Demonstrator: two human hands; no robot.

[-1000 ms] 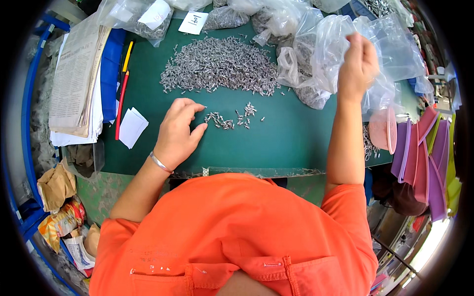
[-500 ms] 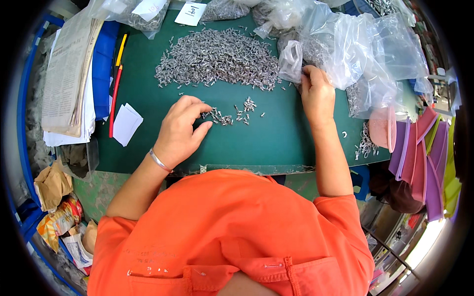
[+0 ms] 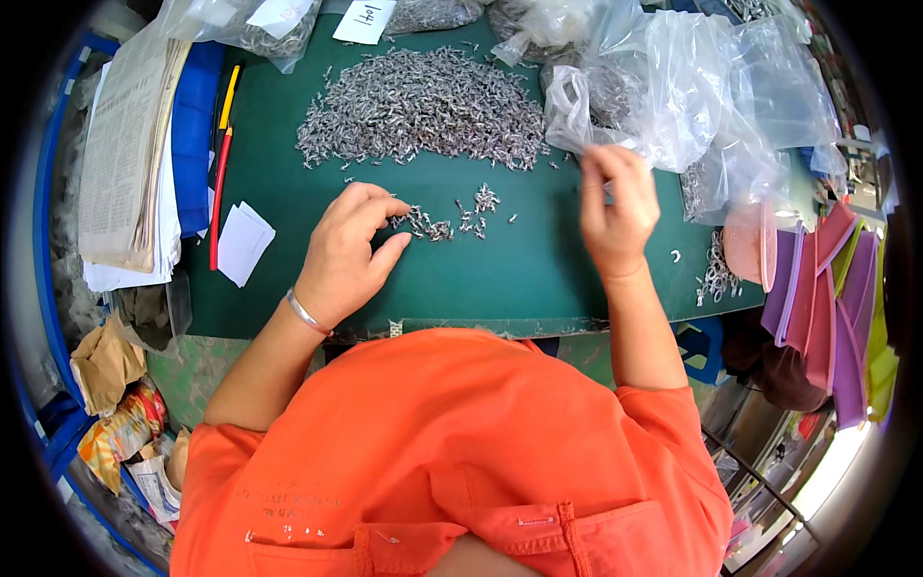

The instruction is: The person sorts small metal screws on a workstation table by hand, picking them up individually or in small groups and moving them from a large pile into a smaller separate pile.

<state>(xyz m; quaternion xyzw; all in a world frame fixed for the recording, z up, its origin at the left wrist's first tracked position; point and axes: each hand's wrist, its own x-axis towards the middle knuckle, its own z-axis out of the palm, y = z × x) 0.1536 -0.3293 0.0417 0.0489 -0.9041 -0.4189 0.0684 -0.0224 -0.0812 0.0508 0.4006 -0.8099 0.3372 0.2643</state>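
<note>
On the green tabletop point(image 3: 461, 279), a small cluster of silvery metal pieces point(image 3: 423, 224) lies just right of my left hand point(image 3: 348, 248). That hand rests with its thumb and index finger apart and nothing visible between them. A second little group of pieces point(image 3: 479, 210) sits farther right. Beyond both spreads a large heap of the same small metal pieces point(image 3: 423, 111). My right hand point(image 3: 620, 212) is just below a clear plastic bag point(image 3: 569, 111), its fingers curled and thumb drawn toward the index finger. What they pinch, if anything, is too small to tell.
More clear bags point(image 3: 683, 91) crowd the far right, beside a pink container point(image 3: 748, 248) and loose metal rings point(image 3: 716, 274). At left lie red point(image 3: 221, 197) and yellow point(image 3: 229, 96) pens, white paper slips point(image 3: 244, 242), a blue bin point(image 3: 195, 125) and stacked newspapers point(image 3: 120, 163).
My right hand has drawn back a little from the plastic bag, toward me. My left hand stays beside the small cluster, almost unmoved.
</note>
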